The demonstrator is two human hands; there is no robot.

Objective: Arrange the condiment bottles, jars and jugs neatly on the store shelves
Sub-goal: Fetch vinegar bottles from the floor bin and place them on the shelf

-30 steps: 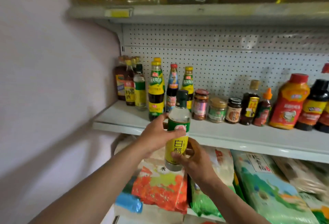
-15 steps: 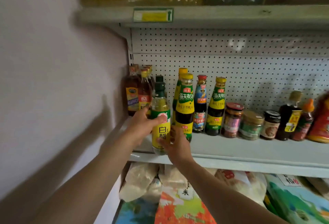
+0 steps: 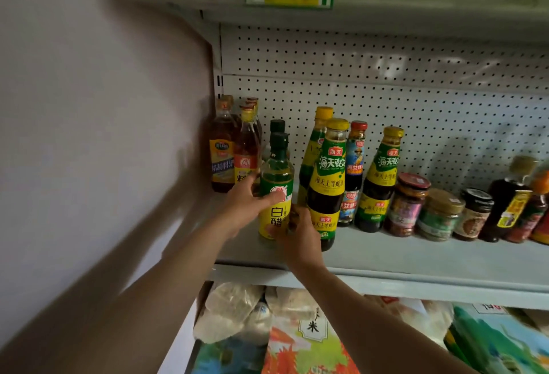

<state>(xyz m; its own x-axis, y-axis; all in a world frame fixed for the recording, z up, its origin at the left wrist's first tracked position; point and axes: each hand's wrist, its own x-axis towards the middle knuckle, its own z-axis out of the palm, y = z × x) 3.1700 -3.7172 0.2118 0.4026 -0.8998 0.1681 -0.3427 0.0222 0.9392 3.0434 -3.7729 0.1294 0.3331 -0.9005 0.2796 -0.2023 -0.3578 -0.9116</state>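
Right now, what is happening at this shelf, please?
A person is stocking condiments. Both hands hold one white vinegar bottle with a dark green cap: the left hand grips its middle and the right hand grips its lower part. The bottle stands upright at the shelf, in front of a matching bottle and beside the oyster sauce bottle. Jars stand further right.

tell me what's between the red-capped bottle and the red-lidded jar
One dark sauce bottle with a yellow cap, seen in the head view.
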